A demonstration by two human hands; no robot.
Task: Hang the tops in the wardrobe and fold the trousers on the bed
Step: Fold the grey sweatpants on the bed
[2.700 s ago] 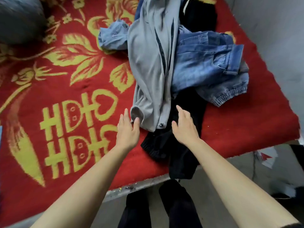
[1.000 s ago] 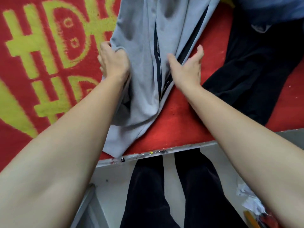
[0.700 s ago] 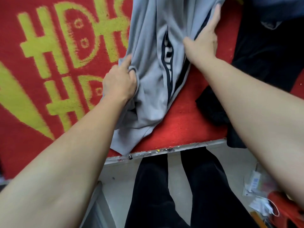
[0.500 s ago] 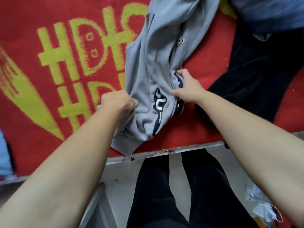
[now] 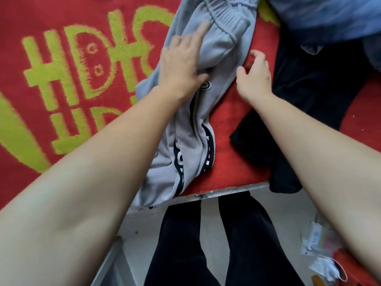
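Grey trousers (image 5: 218, 46) with black side stripes lie bunched on the red bed cover (image 5: 61, 58), elastic waistband at the top, legs reaching the bed's front edge. My left hand (image 5: 183, 60) lies flat on the grey fabric with fingers spread, pressing it. My right hand (image 5: 254, 76) hovers at the trousers' right edge with fingers loosely curled and nothing in it. Black trousers (image 5: 313, 85) lie to the right, one leg hanging over the edge. Blue denim clothes (image 5: 329, 19) are piled at the top right.
The bed's front edge (image 5: 216, 191) runs below the clothes, and my legs in black stand on the pale floor before it. Paper scraps and a red object (image 5: 338, 265) lie on the floor at the lower right. A yellow pattern covers the left of the bed.
Both hands have let go of the bunched grey fabric and moved up toward the waistband. The left hand went from a grip to a flat press; the right hand opened beside the cloth.
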